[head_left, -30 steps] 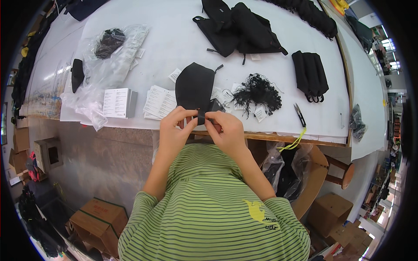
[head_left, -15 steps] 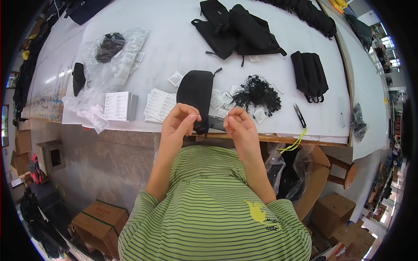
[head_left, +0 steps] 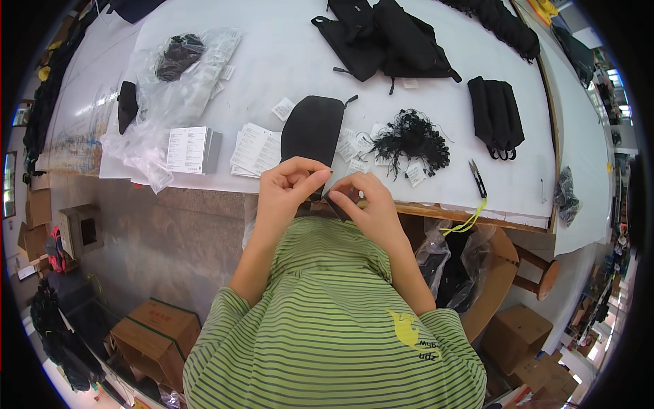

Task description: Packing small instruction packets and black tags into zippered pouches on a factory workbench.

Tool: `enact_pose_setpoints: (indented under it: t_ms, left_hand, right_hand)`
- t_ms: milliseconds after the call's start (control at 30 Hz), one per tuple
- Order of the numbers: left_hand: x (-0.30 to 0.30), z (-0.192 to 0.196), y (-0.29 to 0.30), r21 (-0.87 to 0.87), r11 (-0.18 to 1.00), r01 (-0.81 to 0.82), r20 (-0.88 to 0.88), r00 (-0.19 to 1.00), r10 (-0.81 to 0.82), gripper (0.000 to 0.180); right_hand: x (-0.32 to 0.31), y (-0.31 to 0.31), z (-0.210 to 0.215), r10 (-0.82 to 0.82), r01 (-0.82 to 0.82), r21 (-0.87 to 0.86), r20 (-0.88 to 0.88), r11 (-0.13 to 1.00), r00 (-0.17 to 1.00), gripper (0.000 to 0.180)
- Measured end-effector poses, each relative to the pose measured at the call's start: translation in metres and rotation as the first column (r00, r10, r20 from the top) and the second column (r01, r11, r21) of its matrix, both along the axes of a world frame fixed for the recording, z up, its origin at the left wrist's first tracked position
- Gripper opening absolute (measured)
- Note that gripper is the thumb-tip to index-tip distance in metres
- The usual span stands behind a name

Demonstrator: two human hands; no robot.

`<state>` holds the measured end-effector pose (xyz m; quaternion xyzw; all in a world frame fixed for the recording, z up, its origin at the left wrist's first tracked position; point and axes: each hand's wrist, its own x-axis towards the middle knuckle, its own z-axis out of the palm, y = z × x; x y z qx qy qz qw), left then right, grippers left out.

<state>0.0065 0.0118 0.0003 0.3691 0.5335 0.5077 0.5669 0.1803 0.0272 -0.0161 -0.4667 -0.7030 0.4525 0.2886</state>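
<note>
A black zippered pouch [head_left: 312, 133] lies at the table's front edge, its zipper pull sticking out at the upper right. My left hand [head_left: 289, 187] is over the pouch's lower end, thumb and forefinger pinched together; a tiny dark tip shows there, too small to name. Close beside it, my right hand [head_left: 368, 204] has its fingers closed on a dark flat tag [head_left: 335, 208], partly hidden by the fingers. A heap of black tag strings [head_left: 412, 144] lies to the right. Loose white printed cards [head_left: 256, 150] are left of the pouch.
A stack of white cards [head_left: 191, 150] and a clear plastic bag [head_left: 184, 92] lie on the left. More black pouches [head_left: 388, 41] are at the back; a folded black bundle [head_left: 495, 117] lies right. Thread snips [head_left: 479, 179] with a yellow cord sit near the front edge.
My hands have come closer together, the right one moving left and tilting the dark tag downward. The table and everything on it sit slightly higher in view.
</note>
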Motion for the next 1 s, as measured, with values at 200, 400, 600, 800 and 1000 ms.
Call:
enact_pose_setpoints:
  t_ms: [200, 400, 600, 800, 1000]
  left_hand:
    - [0.0003, 0.0024, -0.0009, -0.004, 1.000, 0.005, 0.045, 0.999, -0.004, 0.007]
    - [0.0005, -0.0008, -0.0037, -0.015, 0.993, 0.118, 0.007, 0.993, -0.118, 0.008]
    - [0.0033, -0.0045, -0.0042, -0.017, 0.974, 0.227, -0.083, 0.970, -0.228, 0.010]
    - [0.0038, -0.0039, -0.0040, -0.012, 0.973, 0.230, -0.162, 0.960, -0.229, 0.011]
    - [0.0064, 0.0006, -0.0037, 0.018, 0.974, 0.225, -0.267, 0.940, -0.212, 0.011]
  right_hand:
    - [-0.0034, -0.0072, -0.0051, 0.026, -0.025, 0.029, -0.031, 0.999, 0.999, 0.012]
    - [-0.0042, -0.0099, -0.0054, -0.209, 0.141, -0.227, -0.309, 0.964, 0.928, 0.009]
    - [-0.0043, -0.0065, -0.0080, -0.312, 0.164, -0.319, -0.494, 0.933, 0.811, 0.011]
    - [-0.0034, -0.0063, -0.0071, -0.307, 0.149, -0.329, -0.502, 0.932, 0.808, 0.012]
    - [-0.0014, -0.0052, -0.0082, -0.280, 0.177, -0.261, -0.437, 0.949, 0.855, 0.012]
